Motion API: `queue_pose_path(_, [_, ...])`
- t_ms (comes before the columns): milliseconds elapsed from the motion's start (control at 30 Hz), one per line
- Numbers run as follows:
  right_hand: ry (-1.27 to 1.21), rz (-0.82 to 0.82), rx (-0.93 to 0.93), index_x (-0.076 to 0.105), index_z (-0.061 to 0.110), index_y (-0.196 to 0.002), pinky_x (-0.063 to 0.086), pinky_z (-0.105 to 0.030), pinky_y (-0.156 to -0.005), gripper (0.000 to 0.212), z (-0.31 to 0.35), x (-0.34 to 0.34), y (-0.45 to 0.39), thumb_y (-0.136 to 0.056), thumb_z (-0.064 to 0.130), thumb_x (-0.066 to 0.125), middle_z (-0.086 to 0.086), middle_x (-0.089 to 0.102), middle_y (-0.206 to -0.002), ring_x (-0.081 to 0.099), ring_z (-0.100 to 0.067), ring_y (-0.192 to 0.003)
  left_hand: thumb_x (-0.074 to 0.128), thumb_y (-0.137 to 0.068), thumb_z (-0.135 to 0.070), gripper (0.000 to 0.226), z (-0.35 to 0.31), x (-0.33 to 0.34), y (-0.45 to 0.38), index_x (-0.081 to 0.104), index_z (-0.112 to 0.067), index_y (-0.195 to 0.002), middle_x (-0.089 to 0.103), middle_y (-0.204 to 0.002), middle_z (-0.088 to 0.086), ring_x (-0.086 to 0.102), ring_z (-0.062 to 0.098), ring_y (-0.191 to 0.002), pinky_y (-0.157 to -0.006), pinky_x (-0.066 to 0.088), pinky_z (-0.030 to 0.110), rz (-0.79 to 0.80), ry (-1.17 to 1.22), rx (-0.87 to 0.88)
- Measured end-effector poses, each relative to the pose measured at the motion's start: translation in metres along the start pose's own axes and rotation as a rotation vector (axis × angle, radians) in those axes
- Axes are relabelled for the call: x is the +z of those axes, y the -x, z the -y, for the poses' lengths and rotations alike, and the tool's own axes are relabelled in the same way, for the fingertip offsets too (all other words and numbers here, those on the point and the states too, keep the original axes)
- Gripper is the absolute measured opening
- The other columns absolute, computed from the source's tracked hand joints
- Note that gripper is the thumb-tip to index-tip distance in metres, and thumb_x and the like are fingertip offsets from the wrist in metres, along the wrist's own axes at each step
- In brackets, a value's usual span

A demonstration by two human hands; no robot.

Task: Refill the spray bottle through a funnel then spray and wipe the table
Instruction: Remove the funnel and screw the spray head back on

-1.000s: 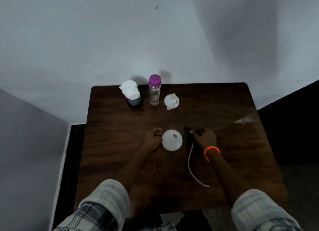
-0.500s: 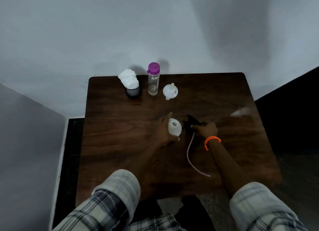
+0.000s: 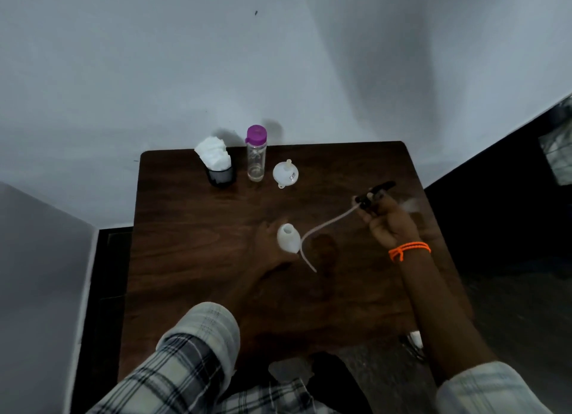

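On the dark wooden table (image 3: 192, 258), my left hand (image 3: 269, 243) grips the white spray bottle body (image 3: 288, 238), upright with its neck uncovered. My right hand (image 3: 388, 224) holds the black spray head (image 3: 373, 195) raised to the right of the bottle. Its pale dip tube (image 3: 312, 237) curves down, and the tube's end hangs just right of the bottle. A white funnel (image 3: 285, 173) lies at the back of the table. Next to it stands a clear water bottle (image 3: 256, 158) with a purple cap.
A black cup stuffed with white tissues (image 3: 216, 162) stands at the back left of the table, near the wall. The table's right edge runs close beside my right hand. An orange band circles my right wrist.
My right hand has lifted the spray head up and to the right, drawing the tube clear of the table. My left hand has kept its grip on the bottle body.
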State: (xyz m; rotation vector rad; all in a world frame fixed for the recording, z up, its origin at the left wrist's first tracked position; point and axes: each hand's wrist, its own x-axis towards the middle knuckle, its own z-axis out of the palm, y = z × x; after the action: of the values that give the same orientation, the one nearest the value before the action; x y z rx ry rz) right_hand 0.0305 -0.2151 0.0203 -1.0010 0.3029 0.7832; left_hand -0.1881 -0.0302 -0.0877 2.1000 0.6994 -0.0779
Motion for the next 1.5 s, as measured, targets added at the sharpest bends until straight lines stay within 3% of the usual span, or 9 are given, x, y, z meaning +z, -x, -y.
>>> queue_pose_path(67, [-0.103,0.054,-0.013,0.064,0.001,-0.090,0.062,-0.046,-0.084,0.007,0.011,0.011,0.003,-0.089,-0.001,0.057,-0.018,0.068,-0.098,0.074,-0.035,-0.091,0.089,-0.048,-0.065,0.096,-0.004,-0.003,0.011,0.054,-0.035,-0.132,0.054,-0.127,-0.009,0.053,0.009,-0.114,-0.100,0.047,0.035,-0.052,0.006,-0.034])
queue_pose_path(233, [-0.247,0.120,-0.028,0.068,-0.006,-0.091,0.063,-0.047,-0.078,0.010,0.026,0.046,0.012,-0.082,-0.006,0.064,-0.025,0.073,-0.098,0.074,-0.042,-0.094,0.094,-0.047,-0.050,0.095,-0.016,-0.016,0.033,0.050,-0.037,-0.130,0.040,-0.124,-0.005,0.044,0.010,-0.111,-0.094,0.046,0.034,-0.122,0.079,-0.065])
queue_pose_path(333, [-0.292,0.189,-0.020,0.070,-0.010,-0.089,0.061,-0.051,-0.083,0.047,0.027,0.064,0.017,-0.047,-0.016,0.089,-0.023,0.073,-0.097,0.073,-0.044,-0.097,0.099,-0.052,-0.036,0.091,-0.019,-0.025,0.038,0.053,-0.028,-0.130,0.040,-0.126,0.001,0.044,0.010,-0.108,-0.093,0.045,0.030,-0.134,0.098,-0.087])
queue_pose_path(400, [-0.328,0.227,-0.007,0.070,-0.009,-0.089,0.061,-0.051,-0.083,0.061,0.026,0.070,0.017,-0.034,-0.017,0.094,-0.022,0.073,-0.097,0.072,-0.044,-0.100,0.099,-0.050,-0.035,0.090,-0.019,-0.027,0.040,0.054,-0.030,-0.128,0.040,-0.126,0.001,0.046,0.011,-0.108,-0.091,0.047,0.031,-0.155,0.097,-0.075])
queue_pose_path(633, [-0.341,0.260,-0.008,0.071,-0.008,-0.085,0.062,-0.050,-0.082,0.062,0.017,0.086,0.020,-0.028,-0.018,0.095,-0.022,0.073,-0.097,0.072,-0.042,-0.102,0.097,-0.053,-0.035,0.095,-0.018,-0.034,0.047,0.050,-0.030,-0.135,0.036,-0.129,-0.004,0.043,0.012,-0.116,-0.096,0.046,0.035,-0.150,0.073,-0.068])
queue_pose_path(1100, [-0.266,0.231,0.037,0.070,-0.009,-0.089,0.062,-0.050,-0.082,0.069,0.002,0.070,0.024,-0.026,-0.014,0.097,-0.025,0.073,-0.102,0.072,-0.045,-0.099,0.097,-0.053,-0.035,0.095,-0.016,-0.039,0.052,0.048,-0.027,-0.134,0.037,-0.125,-0.005,0.044,0.014,-0.116,-0.096,0.048,0.036,-0.151,0.046,-0.077])
queue_pose_path(1200, [-0.190,0.225,0.023,0.066,-0.005,-0.096,0.063,-0.046,-0.080,0.054,0.005,0.069,0.030,-0.049,-0.010,0.091,-0.024,0.071,-0.104,0.073,-0.041,-0.098,0.097,-0.054,-0.035,0.095,-0.016,-0.043,0.051,0.048,-0.026,-0.134,0.037,-0.122,-0.004,0.044,0.012,-0.112,-0.089,0.043,0.029,-0.183,0.052,-0.093])
queue_pose_path(1400, [0.070,0.348,-0.176,0.061,0.006,-0.102,0.060,-0.043,-0.086,0.028,0.015,0.076,0.041,-0.077,-0.006,0.066,-0.016,0.072,-0.091,0.073,-0.036,-0.098,0.098,-0.051,-0.035,0.099,-0.021,-0.055,0.047,0.050,-0.028,-0.138,0.036,-0.122,-0.002,0.045,0.012,-0.108,-0.088,0.041,0.027,-0.201,0.048,-0.079])
queue_pose_path(1500, [0.254,0.402,-0.301,0.061,0.008,-0.104,0.059,-0.045,-0.087,0.045,0.016,0.085,0.052,-0.065,0.003,0.080,-0.015,0.071,-0.095,0.072,-0.038,-0.099,0.098,-0.051,-0.031,0.096,-0.023,-0.056,0.044,0.052,-0.028,-0.135,0.037,-0.121,-0.001,0.046,0.012,-0.107,-0.088,0.043,0.027,-0.226,0.052,-0.051])
